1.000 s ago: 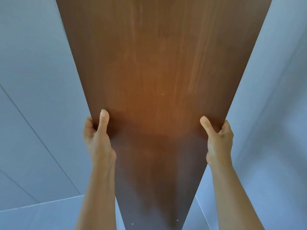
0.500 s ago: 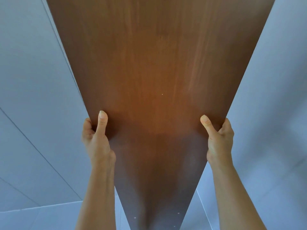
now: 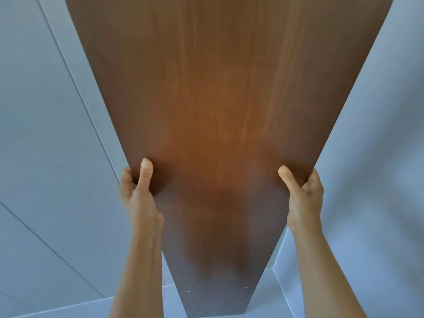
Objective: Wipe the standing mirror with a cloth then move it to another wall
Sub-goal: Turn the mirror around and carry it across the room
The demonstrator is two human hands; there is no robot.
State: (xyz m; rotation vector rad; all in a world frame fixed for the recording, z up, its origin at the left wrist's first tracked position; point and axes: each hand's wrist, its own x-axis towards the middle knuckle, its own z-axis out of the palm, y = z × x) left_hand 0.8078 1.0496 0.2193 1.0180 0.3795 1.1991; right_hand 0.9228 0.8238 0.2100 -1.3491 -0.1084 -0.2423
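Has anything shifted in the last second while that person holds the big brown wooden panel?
Very little. The tall brown wood-grain panel, presumably the mirror's back, sits slightly further right in view, and more of its bottom edge shows. Nothing was grabbed or released: the left hand and right hand still clamp its side edges, thumbs on the face. The pale walls look the same.

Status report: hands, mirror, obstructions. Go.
Left hand and right hand grip the mirror by its side edges, brown back facing camera. Nothing visible in the way.

The tall brown wood-grain back panel of the mirror [image 3: 224, 106] shows vertical streaks (warmest orange near its middle, darker toward its foot) against pale blue-grey walls [image 3: 46, 157].
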